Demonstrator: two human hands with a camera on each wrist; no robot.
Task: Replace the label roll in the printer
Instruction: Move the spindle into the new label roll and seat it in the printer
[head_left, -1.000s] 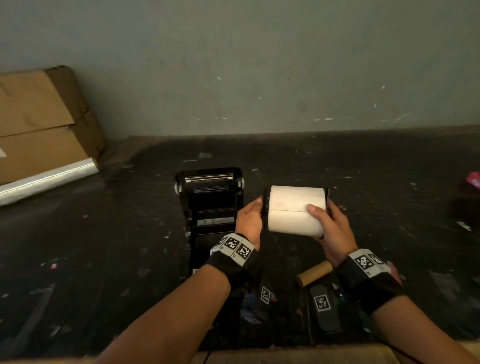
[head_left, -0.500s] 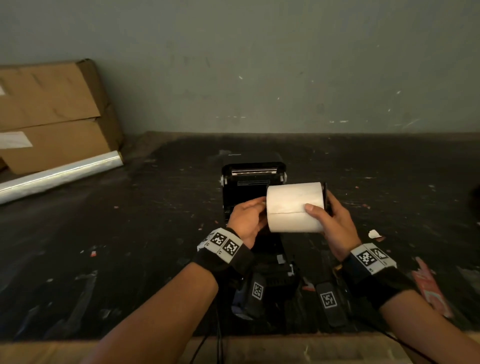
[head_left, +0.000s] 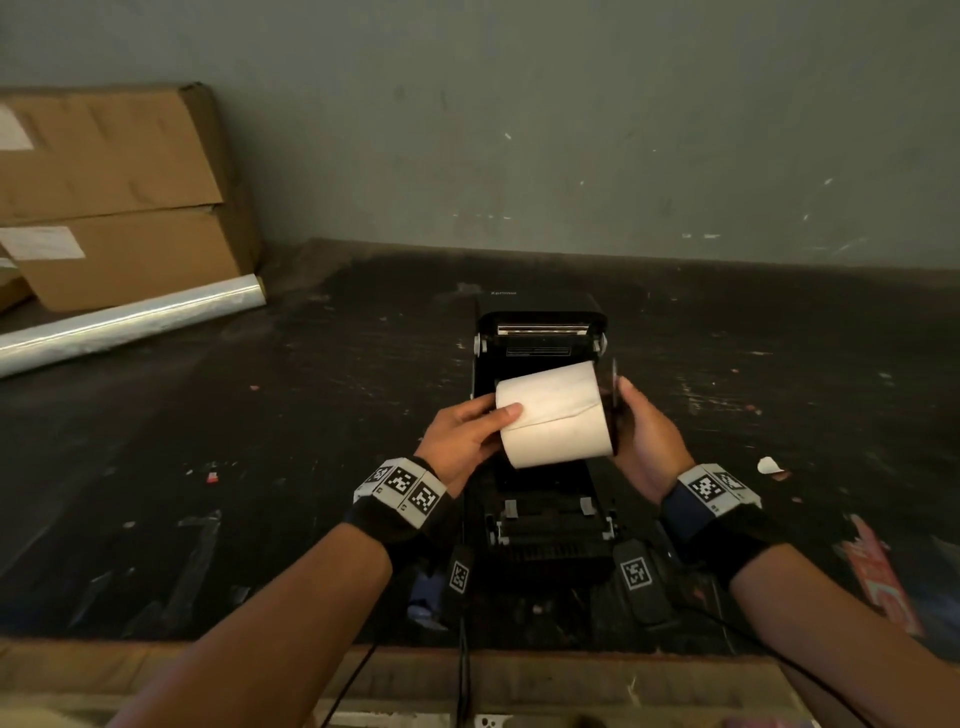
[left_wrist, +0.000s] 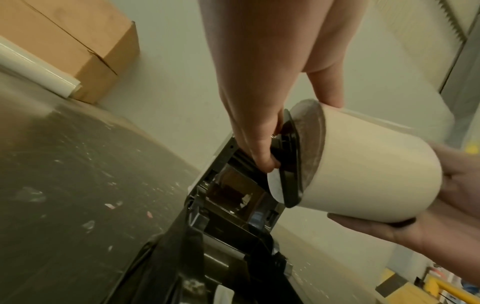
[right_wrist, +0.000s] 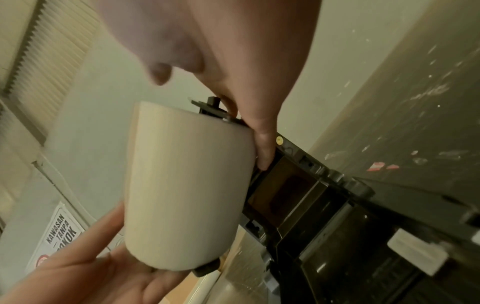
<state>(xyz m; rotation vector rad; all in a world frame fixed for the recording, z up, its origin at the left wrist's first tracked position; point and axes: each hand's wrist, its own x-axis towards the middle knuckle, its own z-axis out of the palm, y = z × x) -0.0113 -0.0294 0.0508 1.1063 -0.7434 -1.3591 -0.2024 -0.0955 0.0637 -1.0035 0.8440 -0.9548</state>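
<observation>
- holding a white label roll (head_left: 555, 415) between both hands, just above the open bay of the black printer (head_left: 540, 332).
- left hand (head_left: 462, 441) grips the roll's left end, thumb lying on the paper, fingers curled on the black holder plate (left_wrist: 289, 160).
- right hand (head_left: 647, 441) clasps the right end.
- roll tilts, right end higher.
- cardboard boxes (head_left: 114, 192) stand far left on the dark table (head_left: 260, 441).
</observation>
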